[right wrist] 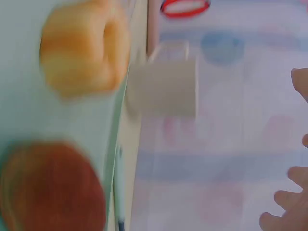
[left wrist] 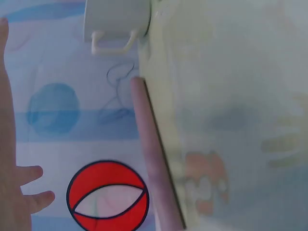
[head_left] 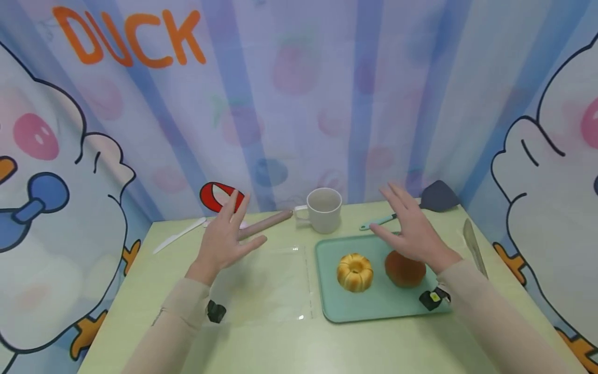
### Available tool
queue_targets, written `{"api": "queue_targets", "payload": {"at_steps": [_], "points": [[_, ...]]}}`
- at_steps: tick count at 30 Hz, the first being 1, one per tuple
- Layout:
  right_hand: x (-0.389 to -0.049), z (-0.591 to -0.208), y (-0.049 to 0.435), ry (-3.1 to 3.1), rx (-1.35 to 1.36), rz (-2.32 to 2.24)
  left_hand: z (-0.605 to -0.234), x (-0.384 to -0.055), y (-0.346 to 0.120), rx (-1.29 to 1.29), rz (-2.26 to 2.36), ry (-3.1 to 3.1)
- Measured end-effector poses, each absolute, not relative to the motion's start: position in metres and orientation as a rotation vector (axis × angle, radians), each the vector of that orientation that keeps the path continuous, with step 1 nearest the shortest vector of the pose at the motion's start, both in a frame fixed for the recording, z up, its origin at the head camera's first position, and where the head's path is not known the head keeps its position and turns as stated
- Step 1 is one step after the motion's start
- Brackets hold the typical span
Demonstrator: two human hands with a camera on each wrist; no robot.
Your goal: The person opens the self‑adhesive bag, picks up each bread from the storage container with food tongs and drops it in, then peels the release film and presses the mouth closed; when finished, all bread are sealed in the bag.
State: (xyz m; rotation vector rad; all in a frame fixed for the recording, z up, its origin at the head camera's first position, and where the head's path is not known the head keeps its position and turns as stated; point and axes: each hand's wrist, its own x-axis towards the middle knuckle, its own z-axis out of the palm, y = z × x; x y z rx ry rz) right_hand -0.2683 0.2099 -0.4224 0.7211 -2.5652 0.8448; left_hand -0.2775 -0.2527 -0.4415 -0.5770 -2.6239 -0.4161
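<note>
My left hand (head_left: 226, 235) is held over the left part of the table, fingers spread and nothing in it. Near it lies a brownish rolling pin (head_left: 266, 224), also seen in the left wrist view. My right hand (head_left: 415, 229), likewise spread and holding nothing, hovers above the back right of a green tray (head_left: 378, 306). On that tray are a golden ring-shaped bread (head_left: 355, 273) and a round brown bun (head_left: 404, 270), partly hidden under the hand. Between the hands, at the back, stands a white mug (head_left: 324, 210) with its handle toward the left.
A spatula (head_left: 440, 197) with a dark head and green handle lies at the back right. Farther right is a knife-like tool (head_left: 474, 246). A white plastic knife (head_left: 179, 235) lies at the back left. A clear sheet (head_left: 266, 291) covers the table's middle. Printed curtains rise behind.
</note>
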Motion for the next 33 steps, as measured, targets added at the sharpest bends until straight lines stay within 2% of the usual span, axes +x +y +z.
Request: {"api": "queue_targets", "payload": {"at_steps": [10, 22, 33], "points": [[-0.230, -0.432, 0.139, -2.565, 0.974, 0.958, -0.470, -0.251, -0.223, -0.657, -0.647, -2.701], [-0.218, -0.477, 0.081, -2.674, 1.137, 0.966, -0.516, -0.235, -0.207, -0.780, -0.711, -2.842], [-0.225, -0.504, 0.058, -2.808, 1.206, 0.833, -0.535, -0.230, -0.200, -0.943, -0.643, -2.851]]}}
